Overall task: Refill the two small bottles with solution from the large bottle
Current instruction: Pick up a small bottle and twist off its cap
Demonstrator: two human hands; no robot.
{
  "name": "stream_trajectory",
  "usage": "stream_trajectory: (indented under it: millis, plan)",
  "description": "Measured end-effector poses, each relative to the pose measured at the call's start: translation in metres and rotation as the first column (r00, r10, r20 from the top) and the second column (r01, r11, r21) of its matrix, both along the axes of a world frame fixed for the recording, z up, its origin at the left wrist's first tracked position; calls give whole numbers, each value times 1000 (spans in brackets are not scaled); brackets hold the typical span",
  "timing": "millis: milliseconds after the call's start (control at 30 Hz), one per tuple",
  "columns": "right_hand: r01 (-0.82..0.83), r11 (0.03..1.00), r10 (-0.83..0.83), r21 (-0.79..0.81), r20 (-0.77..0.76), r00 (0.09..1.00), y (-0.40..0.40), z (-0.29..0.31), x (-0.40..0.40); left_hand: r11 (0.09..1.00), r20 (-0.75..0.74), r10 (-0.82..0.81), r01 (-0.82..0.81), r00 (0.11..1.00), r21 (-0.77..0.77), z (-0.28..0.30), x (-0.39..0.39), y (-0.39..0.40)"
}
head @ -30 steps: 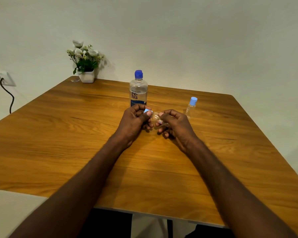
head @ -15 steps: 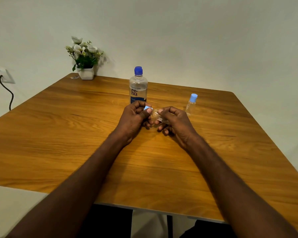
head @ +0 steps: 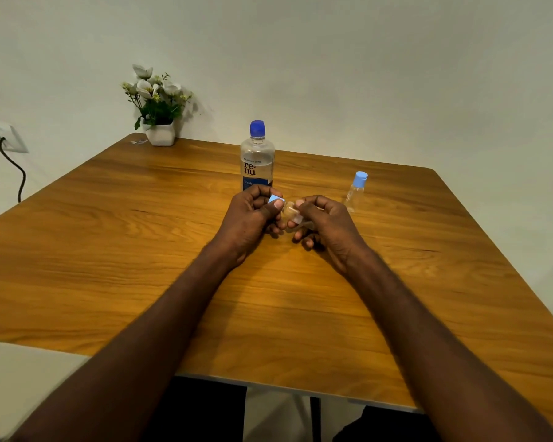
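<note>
Small bottle was held sideways between both hands above mid-surface. Right hand fingers wrapped the clear body to brace it; left hand fingers pinched the blue cap, likely to unscrew. Large bottle, capped, stood at 12 o'clock of the hands; second small bottle, capped, at 2 o'clock, within reach for later.

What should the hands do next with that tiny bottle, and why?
Probably finish twisting the light blue cap off. The left hand pinches it, while the right hand holds the small clear bottle on its side. The large bottle is capped too, so nothing can be poured yet.
</note>
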State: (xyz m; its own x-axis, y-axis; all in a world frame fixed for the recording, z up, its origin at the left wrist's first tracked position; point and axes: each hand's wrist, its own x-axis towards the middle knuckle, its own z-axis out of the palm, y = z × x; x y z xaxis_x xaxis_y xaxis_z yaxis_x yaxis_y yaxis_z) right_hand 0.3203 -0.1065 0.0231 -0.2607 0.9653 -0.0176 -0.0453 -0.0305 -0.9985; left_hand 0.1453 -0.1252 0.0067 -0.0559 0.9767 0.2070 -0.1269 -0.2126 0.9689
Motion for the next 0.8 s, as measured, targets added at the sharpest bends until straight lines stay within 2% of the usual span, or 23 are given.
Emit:
stream_trajectory:
  millis: [800]
  plan:
    - [-21, 1000, 20, -18, -26, 999, 3, -2, 3, 1000, -7, -5, 5, 1000, -7, -2, -1, 2]
